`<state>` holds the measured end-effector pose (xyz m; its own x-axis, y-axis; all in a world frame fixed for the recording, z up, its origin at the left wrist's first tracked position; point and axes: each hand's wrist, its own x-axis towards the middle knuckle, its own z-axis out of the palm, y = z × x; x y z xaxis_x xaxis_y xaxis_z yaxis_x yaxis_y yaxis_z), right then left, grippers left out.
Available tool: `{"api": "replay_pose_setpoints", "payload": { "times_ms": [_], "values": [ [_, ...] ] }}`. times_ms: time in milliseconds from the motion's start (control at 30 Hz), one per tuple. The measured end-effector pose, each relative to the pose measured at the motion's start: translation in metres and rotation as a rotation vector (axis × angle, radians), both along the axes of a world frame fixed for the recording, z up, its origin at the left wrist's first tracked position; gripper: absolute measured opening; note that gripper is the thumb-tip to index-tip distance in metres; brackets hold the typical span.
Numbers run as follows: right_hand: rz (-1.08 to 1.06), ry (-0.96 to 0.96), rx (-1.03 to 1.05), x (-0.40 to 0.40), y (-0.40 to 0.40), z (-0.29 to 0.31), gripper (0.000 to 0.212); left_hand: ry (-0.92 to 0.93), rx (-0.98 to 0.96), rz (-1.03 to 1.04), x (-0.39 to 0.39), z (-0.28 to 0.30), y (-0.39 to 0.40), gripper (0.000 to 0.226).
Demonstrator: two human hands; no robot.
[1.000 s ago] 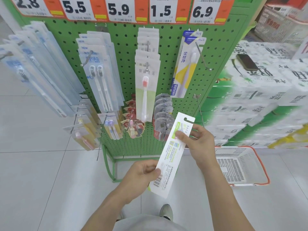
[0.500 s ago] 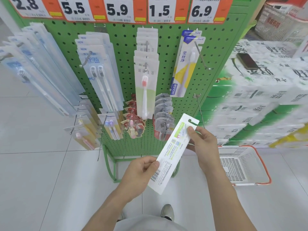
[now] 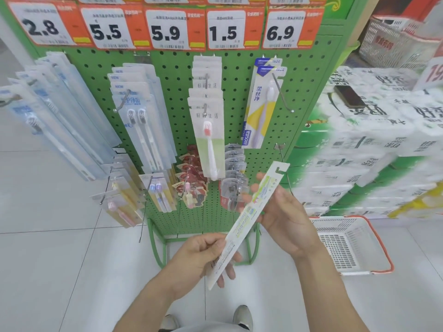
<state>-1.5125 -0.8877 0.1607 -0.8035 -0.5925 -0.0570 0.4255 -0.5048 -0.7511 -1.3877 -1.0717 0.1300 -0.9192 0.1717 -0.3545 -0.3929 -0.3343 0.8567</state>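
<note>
Apparently hanging step — toothbrush pack (image 3: 244, 224) spans both hands: left hand (image 3: 203, 255) grips its barcode end, right hand (image 3: 285, 219) backs the upper half, grip unreadable through blur. Next, likely — thread hang slot onto bare hook (image 3: 281, 153) just above right hand

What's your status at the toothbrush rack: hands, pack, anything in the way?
Left hand pinches toothbrush pack at its barcode end. Right hand behind upper half, grip blurred. Pack tilted, hang hole up, by bare hook. Nothing between them.

A long, narrow white toothbrush pack (image 3: 249, 216) with green print (barcode near its lower end) slants up to the right, hang-hole end uppermost, in mid-air.
</note>
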Motion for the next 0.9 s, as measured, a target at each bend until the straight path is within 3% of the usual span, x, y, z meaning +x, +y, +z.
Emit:
{"api": "replay_pose_setpoints", "payload": {
  "times_ms": [100,167,333,400,533,667,800,900],
  "values": [
    [0.002,0.06,-0.055,0.0,-0.002,0.008,0.049,0.035,0.007,0.018,0.0,-0.001,0.0,0.021],
    [-0.031,0.079,-0.029,-0.001,-0.005,0.01,0.055,0.053,-0.015,0.062,0.0,-0.001,0.003,0.024],
    [-0.159,0.228,0.223,-0.008,-0.007,0.017,0.067,0.092,-0.195,0.052,-0.004,0.011,0.004,0.054],
    [-0.233,0.289,0.361,-0.008,-0.012,0.029,0.071,0.162,-0.282,0.022,-0.006,0.015,0.007,0.043],
    [-0.274,0.479,0.578,-0.003,-0.026,0.053,0.051,0.201,-0.333,0.079,-0.016,0.015,0.02,0.011],
    [-0.215,0.567,0.543,0.003,-0.028,0.07,0.031,0.214,-0.389,0.181,-0.028,0.023,0.011,0.006],
    [-0.419,0.698,0.555,0.006,-0.028,0.087,0.023,0.266,-0.581,0.257,-0.038,0.032,0.002,0.024],
    [-0.566,0.875,0.66,0.007,-0.033,0.092,0.025,0.298,-0.683,0.497,-0.05,0.048,-0.011,0.02]
  ]
}}
